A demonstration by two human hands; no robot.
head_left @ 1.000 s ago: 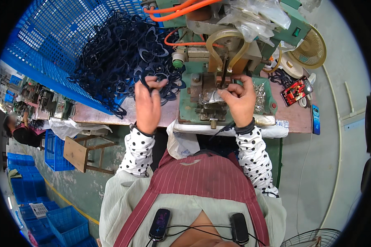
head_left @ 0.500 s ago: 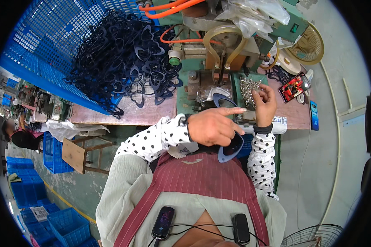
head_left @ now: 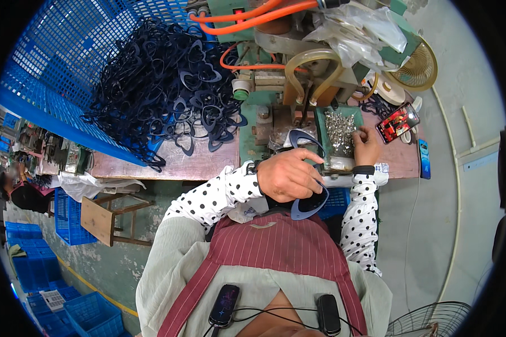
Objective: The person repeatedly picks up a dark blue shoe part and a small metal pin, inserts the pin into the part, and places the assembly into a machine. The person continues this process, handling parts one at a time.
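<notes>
This is a small factory workshop, a piecework station. A worn wooden bench (head_left: 168, 163) carries a green metal press machine (head_left: 298, 106) fed by orange hoses (head_left: 253, 14) and a clear yellowish tube (head_left: 315, 62). A heap of dark blue plastic eyeglass frames (head_left: 163, 95) spills from a large blue mesh plastic crate (head_left: 56, 62) onto the bench. A green tray of small silver metal parts (head_left: 340, 129) sits beside the machine. Stacked blue plastic bins (head_left: 45, 292) stand on the bare concrete floor (head_left: 444, 236), with a rough wooden stool (head_left: 109, 219) under the bench and a round wire fan guard (head_left: 433, 320) at the lower edge.
</notes>
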